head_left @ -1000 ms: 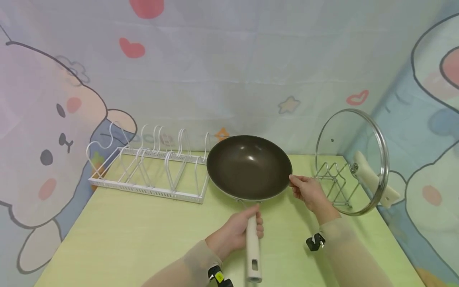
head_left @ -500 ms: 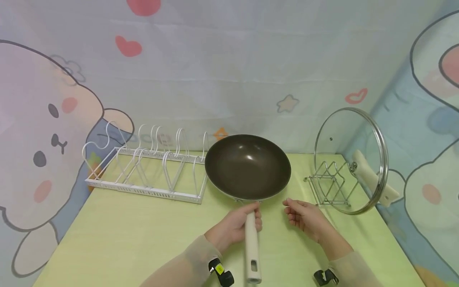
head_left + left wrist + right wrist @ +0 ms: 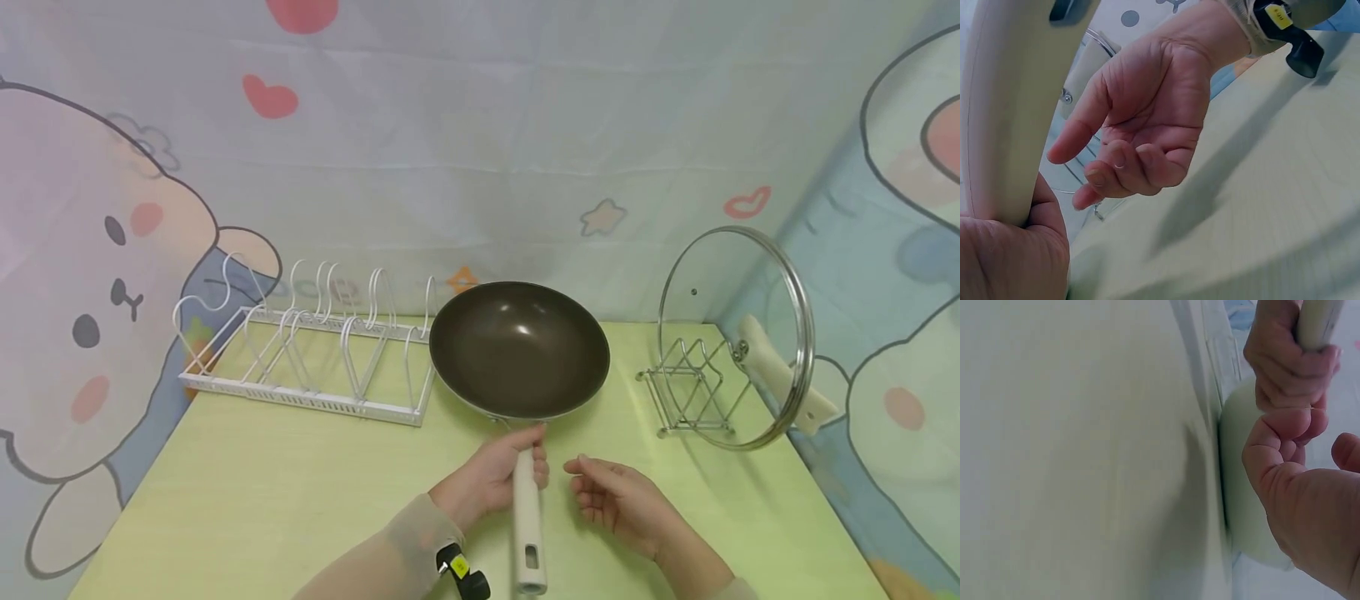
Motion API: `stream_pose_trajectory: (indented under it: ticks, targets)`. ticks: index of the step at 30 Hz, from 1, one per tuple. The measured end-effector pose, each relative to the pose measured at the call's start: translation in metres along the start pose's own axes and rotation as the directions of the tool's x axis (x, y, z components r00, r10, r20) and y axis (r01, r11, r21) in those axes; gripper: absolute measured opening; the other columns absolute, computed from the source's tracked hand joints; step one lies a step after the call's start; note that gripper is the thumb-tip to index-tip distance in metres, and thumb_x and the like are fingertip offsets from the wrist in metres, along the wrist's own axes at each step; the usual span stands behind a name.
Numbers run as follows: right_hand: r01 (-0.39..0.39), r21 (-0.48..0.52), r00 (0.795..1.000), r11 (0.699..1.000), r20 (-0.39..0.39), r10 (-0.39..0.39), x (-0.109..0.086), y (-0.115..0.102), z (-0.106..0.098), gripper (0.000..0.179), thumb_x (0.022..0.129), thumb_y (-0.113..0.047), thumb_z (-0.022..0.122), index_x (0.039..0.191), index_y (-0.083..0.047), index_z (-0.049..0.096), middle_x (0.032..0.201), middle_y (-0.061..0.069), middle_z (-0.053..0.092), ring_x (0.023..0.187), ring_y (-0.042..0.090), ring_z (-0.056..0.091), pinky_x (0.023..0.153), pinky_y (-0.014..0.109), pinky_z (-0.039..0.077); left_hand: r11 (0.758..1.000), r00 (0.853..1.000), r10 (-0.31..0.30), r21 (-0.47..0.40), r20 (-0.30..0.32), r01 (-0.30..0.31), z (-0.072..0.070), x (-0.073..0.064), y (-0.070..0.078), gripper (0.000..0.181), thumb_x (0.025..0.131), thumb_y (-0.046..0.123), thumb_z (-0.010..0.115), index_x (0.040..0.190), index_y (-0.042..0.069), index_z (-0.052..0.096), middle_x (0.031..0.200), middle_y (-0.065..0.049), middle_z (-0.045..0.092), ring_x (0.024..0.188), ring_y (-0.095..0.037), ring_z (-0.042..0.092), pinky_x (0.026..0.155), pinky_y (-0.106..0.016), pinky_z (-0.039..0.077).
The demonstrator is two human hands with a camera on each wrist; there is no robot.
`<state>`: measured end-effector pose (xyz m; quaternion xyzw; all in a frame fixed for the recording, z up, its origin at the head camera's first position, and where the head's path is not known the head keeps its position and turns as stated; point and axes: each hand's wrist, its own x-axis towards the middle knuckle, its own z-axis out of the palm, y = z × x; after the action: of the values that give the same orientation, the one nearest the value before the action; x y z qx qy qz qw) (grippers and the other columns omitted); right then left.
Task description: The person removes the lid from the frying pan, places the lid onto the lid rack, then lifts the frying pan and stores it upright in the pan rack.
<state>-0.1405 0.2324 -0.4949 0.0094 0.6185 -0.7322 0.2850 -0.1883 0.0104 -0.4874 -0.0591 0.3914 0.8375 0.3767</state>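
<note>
A wok (image 3: pixel 520 350) with a dark brown inside rests on the table, its pale handle (image 3: pixel 528 533) towards me. My left hand (image 3: pixel 491 475) grips that handle close to the bowl, thumb along the top; in the left wrist view the handle (image 3: pixel 1010 112) rises from the fist. To the right of the handle, apart from it, my right hand (image 3: pixel 618 508) hovers with loosely bent fingers and holds nothing. The right wrist view shows the wok's pale green outside (image 3: pixel 1244 475) behind both hands.
On the left lies a white wire rack (image 3: pixel 300 402) with several upright loops, close to the wok. At the right stands a small metal wire rack (image 3: pixel 667 429), with a glass lid (image 3: pixel 804 342) leaning upright there. A printed cloth (image 3: pixel 480 125) hangs behind.
My right hand has let go of the wok's right rim and drawn back towards me and left, beside the handle. The left hand keeps its grip; the wok stays in place.
</note>
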Motion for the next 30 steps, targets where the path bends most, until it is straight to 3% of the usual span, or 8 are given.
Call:
stream_pose_trajectory:
  ticks: [9, 15, 21, 25, 30]
  targets:
    - [-0.106, 0.049, 0.986, 0.993, 0.134, 0.098, -0.011, 0.018, 0.027, 0.052, 0.114, -0.049, 0.045, 0.128, -0.004, 0.066, 0.105, -0.003, 0.073, 0.091, 0.009, 0.068, 0.083, 0.025, 0.061, 1.0, 1.0, -0.02, 0.0, -0.001, 0.02, 0.0, -0.003, -0.002, 0.028, 0.112, 0.028, 0.054, 0.087, 0.018, 0.045, 0.07, 0.011, 0.042, 0.06, 0.0, 0.042, 0.056, -0.01, 0.039]
    - [-0.119, 0.092, 0.961, 0.989, 0.262, 0.091, -0.015, 0.018, 0.042, 0.065, 0.115, -0.054, 0.036, 0.131, 0.003, 0.062, 0.111, 0.004, 0.074, 0.1, 0.014, 0.074, 0.089, 0.03, 0.064, 0.999, 1.0, -0.03, -0.015, -0.002, 0.03, 0.001, -0.005, -0.003, 0.032, 0.113, 0.029, 0.053, 0.083, 0.019, 0.047, 0.069, 0.01, 0.041, 0.059, 0.0, 0.041, 0.056, -0.011, 0.039]
    - [-0.13, 0.135, 0.928, 0.982, 0.367, 0.073, -0.016, 0.018, 0.048, 0.059, 0.117, -0.051, 0.03, 0.122, -0.005, 0.066, 0.111, 0.004, 0.076, 0.103, 0.015, 0.075, 0.093, 0.031, 0.064, 0.998, 0.999, -0.051, -0.042, 0.015, 0.052, 0.002, -0.006, -0.004, 0.031, 0.113, 0.03, 0.052, 0.086, 0.019, 0.044, 0.068, 0.011, 0.039, 0.057, 0.001, 0.041, 0.056, -0.01, 0.039]
    - [-0.143, 0.163, 0.906, 0.976, 0.419, 0.063, -0.016, 0.017, 0.056, 0.052, 0.117, -0.048, 0.029, 0.124, -0.007, 0.061, 0.111, 0.002, 0.077, 0.105, 0.013, 0.074, 0.096, 0.031, 0.062, 0.996, 0.997, -0.074, -0.055, 0.025, 0.075, 0.002, -0.008, -0.003, 0.032, 0.113, 0.033, 0.052, 0.085, 0.02, 0.043, 0.066, 0.013, 0.041, 0.055, 0.001, 0.042, 0.056, -0.011, 0.04]
    - [-0.156, 0.258, 0.907, 0.953, 0.42, 0.035, -0.016, 0.017, 0.07, 0.036, 0.118, -0.041, 0.035, 0.132, -0.012, 0.05, 0.113, -0.002, 0.073, 0.107, 0.012, 0.072, 0.098, 0.03, 0.06, 0.994, 0.996, -0.085, -0.068, 0.037, 0.087, 0.002, -0.008, -0.004, 0.034, 0.113, 0.032, 0.053, 0.083, 0.02, 0.042, 0.066, 0.013, 0.04, 0.054, 0.001, 0.04, 0.055, -0.011, 0.038]
